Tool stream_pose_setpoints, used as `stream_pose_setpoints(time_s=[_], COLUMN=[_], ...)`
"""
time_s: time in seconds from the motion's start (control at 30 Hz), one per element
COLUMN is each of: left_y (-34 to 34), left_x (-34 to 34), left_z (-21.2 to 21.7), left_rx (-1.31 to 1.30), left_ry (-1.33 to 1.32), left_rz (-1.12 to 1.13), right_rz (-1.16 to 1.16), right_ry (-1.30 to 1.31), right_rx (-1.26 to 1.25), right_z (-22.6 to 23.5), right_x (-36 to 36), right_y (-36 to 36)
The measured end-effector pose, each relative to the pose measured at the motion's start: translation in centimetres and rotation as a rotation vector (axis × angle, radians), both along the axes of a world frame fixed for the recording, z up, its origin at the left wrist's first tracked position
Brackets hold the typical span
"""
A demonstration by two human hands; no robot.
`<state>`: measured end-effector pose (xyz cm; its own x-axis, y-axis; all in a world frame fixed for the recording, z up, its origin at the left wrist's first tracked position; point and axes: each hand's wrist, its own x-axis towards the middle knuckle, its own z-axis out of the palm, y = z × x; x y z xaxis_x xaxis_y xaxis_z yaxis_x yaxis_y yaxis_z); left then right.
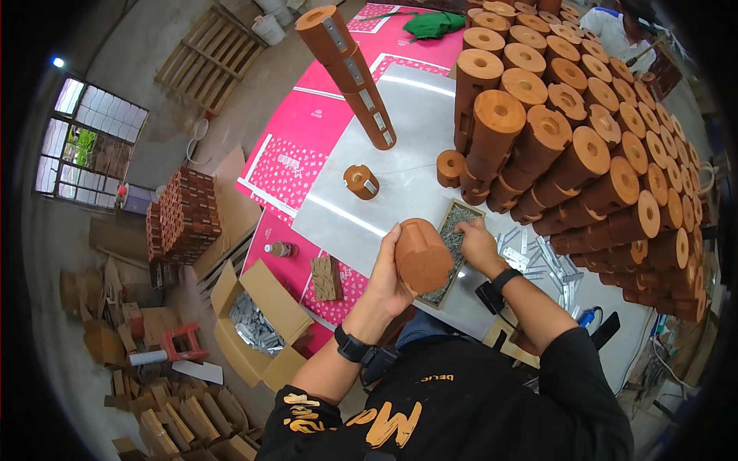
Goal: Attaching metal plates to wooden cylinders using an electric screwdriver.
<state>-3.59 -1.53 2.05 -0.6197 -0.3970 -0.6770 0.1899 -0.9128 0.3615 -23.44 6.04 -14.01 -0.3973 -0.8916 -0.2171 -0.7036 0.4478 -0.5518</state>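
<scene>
My left hand (387, 270) is wrapped round a short reddish-brown wooden cylinder block (425, 260), tilted so that its flat end faces me. A groove runs across the upper side of the block. To its right, my right hand (480, 244) reaches into a narrow wooden tray (467, 206) of small grey screws (451, 224). Its fingers are drawn together among the screws; whatever they pinch is too small to make out. Beyond the tray stands one short cylinder block (450, 167). Another short block (361, 182), with a metal plate on its side, stands farther left.
Stacked wooden cylinders (561, 138) fill the table's right side. A tall stack (350, 73) with metal plates stands at the back. Loose metal plates (530, 257) lie right of the tray. An open carton (261, 323) of metal parts sits at the left, near a rough wooden block (327, 278).
</scene>
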Motion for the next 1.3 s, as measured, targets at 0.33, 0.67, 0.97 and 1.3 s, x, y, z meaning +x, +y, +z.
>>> stream_pose_setpoints(time_s=[0.33, 0.67, 0.97, 1.3], left_y=[2.5, 8.0, 10.2, 9.6], left_x=[-1.9, -5.7, -6.7, -7.5], left_z=[1.2, 4.7, 5.6, 5.5], left_rx=[-0.487, -0.886, -1.237, -0.289], left_ry=[0.037, 0.125, 0.049, 0.210], left_rz=[-0.099, -0.282, -0.317, -0.329], right_rz=[-0.301, -0.151, -0.228, -0.438], right_ry=[-0.934, -0.286, -0.250, -0.804], right_rx=[-0.304, -0.589, -0.658, -0.914], right_z=[16.2, 22.1, 23.3, 22.6], right_x=[-1.6, 0.7, 0.1, 0.6], right_y=[8.4, 17.1, 19.5, 19.4])
